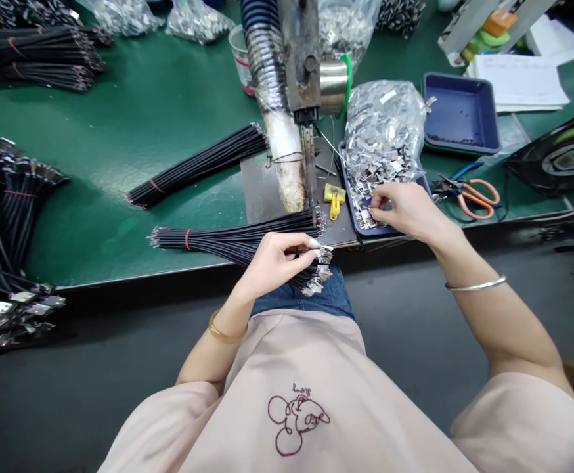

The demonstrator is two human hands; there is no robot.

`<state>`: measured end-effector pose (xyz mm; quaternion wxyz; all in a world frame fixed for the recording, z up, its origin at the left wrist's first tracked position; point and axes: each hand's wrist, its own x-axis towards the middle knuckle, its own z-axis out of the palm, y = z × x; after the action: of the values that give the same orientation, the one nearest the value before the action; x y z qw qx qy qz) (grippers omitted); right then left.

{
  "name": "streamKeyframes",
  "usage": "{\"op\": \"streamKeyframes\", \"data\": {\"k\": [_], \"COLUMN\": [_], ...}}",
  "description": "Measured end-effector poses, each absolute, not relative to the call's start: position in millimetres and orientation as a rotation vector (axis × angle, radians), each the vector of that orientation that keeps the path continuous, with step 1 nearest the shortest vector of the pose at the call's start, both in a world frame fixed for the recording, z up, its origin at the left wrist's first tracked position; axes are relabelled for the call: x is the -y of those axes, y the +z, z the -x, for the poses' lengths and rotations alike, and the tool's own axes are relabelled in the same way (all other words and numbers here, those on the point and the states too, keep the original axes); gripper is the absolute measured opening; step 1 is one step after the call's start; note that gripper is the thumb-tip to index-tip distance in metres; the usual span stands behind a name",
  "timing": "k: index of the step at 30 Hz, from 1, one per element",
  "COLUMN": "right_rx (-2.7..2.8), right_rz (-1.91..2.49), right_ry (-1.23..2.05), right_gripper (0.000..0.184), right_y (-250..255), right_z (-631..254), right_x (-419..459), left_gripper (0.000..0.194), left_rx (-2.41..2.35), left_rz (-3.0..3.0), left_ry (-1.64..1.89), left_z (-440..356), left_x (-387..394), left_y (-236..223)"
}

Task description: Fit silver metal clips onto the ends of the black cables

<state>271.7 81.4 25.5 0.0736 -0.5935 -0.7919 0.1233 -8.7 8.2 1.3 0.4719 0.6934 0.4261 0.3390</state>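
Note:
My left hand is closed on a black cable of the bundle at the bench's front edge. Silver metal connectors show at the cable ends just beyond its fingertips. My right hand reaches into a blue tray, thumb and forefinger pinched among small metal connectors; the piece between them is partly hidden. A clear bag of connectors lies in the same tray. Directly above the cable ends hangs the soldering head.
A solder spool and a fume hose flank the head. Orange-handled pliers, a yellow clip and another blue tray lie around. More cable bundles rest left, including a large stack.

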Motion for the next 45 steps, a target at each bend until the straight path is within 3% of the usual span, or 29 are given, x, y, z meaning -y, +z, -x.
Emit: {"op": "streamKeyframes", "data": {"k": [6,13,19,27,37,45], "right_rx": [1.958,1.556,1.639,1.474,1.584,1.424], "right_rz": [1.623,1.264,1.234,1.227,1.175,1.25], "right_ry": [0.161,0.805,0.301,0.802,0.533,0.71], "right_gripper": [0.01,0.017,0.011,0.006,0.007,0.006], "right_y": [31,27,1,0,-3,-11], "right_z": [-263,-214,-176,-171,-172,-173], "right_x": [-42,11,21,16,23,15], "left_gripper": [0.015,0.007,0.01,0.014,0.019,0.017], "left_rx": [-1.019,-1.017,-1.014,-0.982,-0.996,-0.965], "left_rz": [-1.516,-1.391,-1.353,-1.451,-1.432,-1.448], "left_ry": [0.917,1.011,1.005,0.916,0.923,0.932], "left_z": [6,1,0,5,4,6], "left_x": [-7,-6,-7,-7,-9,-10], "left_y": [3,2,3,5,7,7]}}
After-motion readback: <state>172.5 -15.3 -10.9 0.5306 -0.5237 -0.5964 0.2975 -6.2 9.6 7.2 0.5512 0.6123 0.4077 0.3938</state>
